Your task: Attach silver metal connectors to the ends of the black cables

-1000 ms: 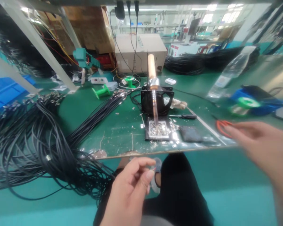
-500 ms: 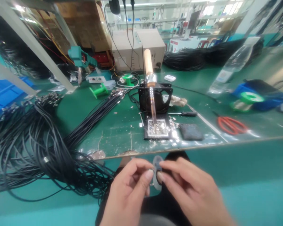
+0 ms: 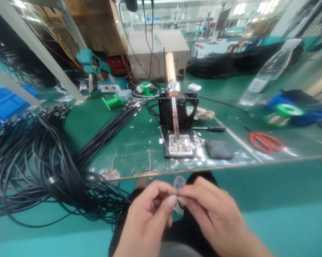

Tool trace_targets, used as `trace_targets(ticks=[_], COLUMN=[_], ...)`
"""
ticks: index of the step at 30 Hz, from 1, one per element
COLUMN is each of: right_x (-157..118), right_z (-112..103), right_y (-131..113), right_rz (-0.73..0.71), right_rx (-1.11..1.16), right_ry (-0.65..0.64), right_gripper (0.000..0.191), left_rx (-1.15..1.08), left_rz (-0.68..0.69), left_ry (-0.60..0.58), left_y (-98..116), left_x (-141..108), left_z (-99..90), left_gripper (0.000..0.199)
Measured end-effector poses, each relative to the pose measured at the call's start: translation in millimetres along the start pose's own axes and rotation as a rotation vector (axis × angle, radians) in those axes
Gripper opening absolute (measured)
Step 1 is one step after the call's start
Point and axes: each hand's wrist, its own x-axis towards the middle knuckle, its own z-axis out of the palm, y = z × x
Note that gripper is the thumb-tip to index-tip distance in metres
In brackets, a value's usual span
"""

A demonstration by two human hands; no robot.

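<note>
"Has anything shifted on the green bench (image 3: 135, 146) over the last second?"

"Hardly; the view has only moved slightly. The bench stretches across in front of the person, above their knees."

"And the black cables (image 3: 59, 167)?"

"Same heap at the left, spilling over the front edge."

"The hands, then?"

"There's the change. A second ago the right hand (image 3: 217, 214) was out at the bench's right side. Half a second later it was beside the left hand (image 3: 147, 214), with a gap between their fingertips. Now the fingertips meet, or very nearly, below the bench edge."

"How are the fingers set?"

"Narrow on both. The left thumb and forefinger pinch something; the right thumb and forefinger are close together too, but I can't tell whether they grip it."

"Behind them?"

"The black fan (image 3: 166, 113) stands on the bench, and the soldering iron (image 3: 173, 93) slants down in front of it. Right of those lies the orange-handled tool (image 3: 266, 142), which the right hand was touching a second ago."

"And the pinched item?"

"A tiny piece (image 3: 176, 192), at the left hand's fingertips, just where the right fingertips come in. They cover it almost wholly, so its shape is hidden."
</note>
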Motion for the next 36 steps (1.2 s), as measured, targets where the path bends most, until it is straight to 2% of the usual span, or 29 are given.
trace_targets(ticks=[5, 12, 15, 17, 19, 23, 30, 36], right_x=[1, -4, -1, 5, 11, 19, 21, 21], right_z=[0, 4, -10, -23, -35, -41, -28, -25], right_y=[0, -1, 8, 20, 33, 49, 52, 57], right_rz=[0.025, 0.048, 0.144, 0.225, 0.244, 0.246, 0.277, 0.299], right_rx=[0.024, -0.029, -0.027, -0.125, -0.256, -0.372, -0.382, -0.377], right_ry=[-0.054, -0.045, -0.022, 0.072, 0.145, 0.099, 0.048, 0.058], right_gripper=[0.028, 0.031, 0.028, 0.021, 0.016, 0.019, 0.021, 0.020], left_rx=[0.030, 0.030, 0.030, 0.024, 0.019, 0.044, 0.204, 0.373], left_rz=[-0.011, -0.004, -0.007, -0.027, -0.044, -0.048, 0.113, 0.216], left_ry=[-0.016, -0.025, -0.003, 0.019, 0.028, 0.001, 0.028, 0.090], left_y=[-2, -3, 0, 1, 1, -1, 7, 18], left_x=[-1, 1, 3, 4, 6, 8, 4, 2], left_z=[0.7, 3.1, 3.1, 2.3, 1.2, -0.9, -1.5, 16.3], left_gripper=[0.026, 0.025, 0.023, 0.022, 0.022, 0.021, 0.015, 0.020])
